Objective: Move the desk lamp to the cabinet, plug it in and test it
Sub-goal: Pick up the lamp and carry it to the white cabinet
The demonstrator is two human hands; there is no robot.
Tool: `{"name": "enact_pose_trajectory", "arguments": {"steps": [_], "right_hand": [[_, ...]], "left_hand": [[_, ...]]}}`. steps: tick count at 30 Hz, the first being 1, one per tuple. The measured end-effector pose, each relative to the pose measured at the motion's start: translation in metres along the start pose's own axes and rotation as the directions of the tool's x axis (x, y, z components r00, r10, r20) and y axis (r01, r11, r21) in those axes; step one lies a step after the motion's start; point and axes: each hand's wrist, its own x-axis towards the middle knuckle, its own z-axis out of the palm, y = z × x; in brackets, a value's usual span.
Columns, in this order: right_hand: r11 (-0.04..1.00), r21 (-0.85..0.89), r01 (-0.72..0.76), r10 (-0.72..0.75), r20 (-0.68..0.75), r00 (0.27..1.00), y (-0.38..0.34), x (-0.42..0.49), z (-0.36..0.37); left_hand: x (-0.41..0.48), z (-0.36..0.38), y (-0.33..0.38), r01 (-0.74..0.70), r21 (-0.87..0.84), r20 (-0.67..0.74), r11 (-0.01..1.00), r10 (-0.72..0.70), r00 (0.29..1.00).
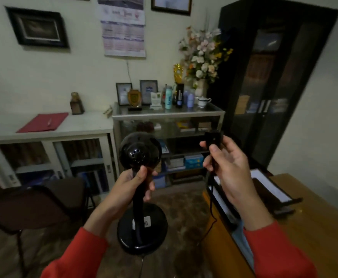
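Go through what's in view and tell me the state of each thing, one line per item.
Black desk lamp: carried in the air, upright, unlit.
Left hand: closed around the lamp's stem.
Right hand: closed on the black plug, unplugged.
Thin black cord: hanging slack below the right hand.
Glass-fronted metal cabinet: top crowded with frames and bottles.
Tall dark cupboard: doors shut.

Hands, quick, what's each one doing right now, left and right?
Left hand: closed around the desk lamp's neck, lamp off the floor.
Right hand: closed on the lamp's plug, cord hanging below.
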Motion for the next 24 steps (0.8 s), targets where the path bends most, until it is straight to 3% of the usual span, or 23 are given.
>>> {"name": "enact_pose_trajectory", "arguments": {"steps": [11, 24], "right_hand": [[0.999, 0.036, 0.02, -0.026, 0.171, 0.985, 0.068, 0.194, 0.083], [0.997, 0.073, 0.012, -0.04, 0.392, 0.919, 0.176, 0.393, 0.207]], "left_hand": [[0.123, -0.13, 0.013, -0.027, 0.103, -0.184, 0.994, 0.046, 0.982], [0.259, -0.315, 0.009, -0.034, 0.148, -0.356, 0.988, 0.086, 0.931]]}}
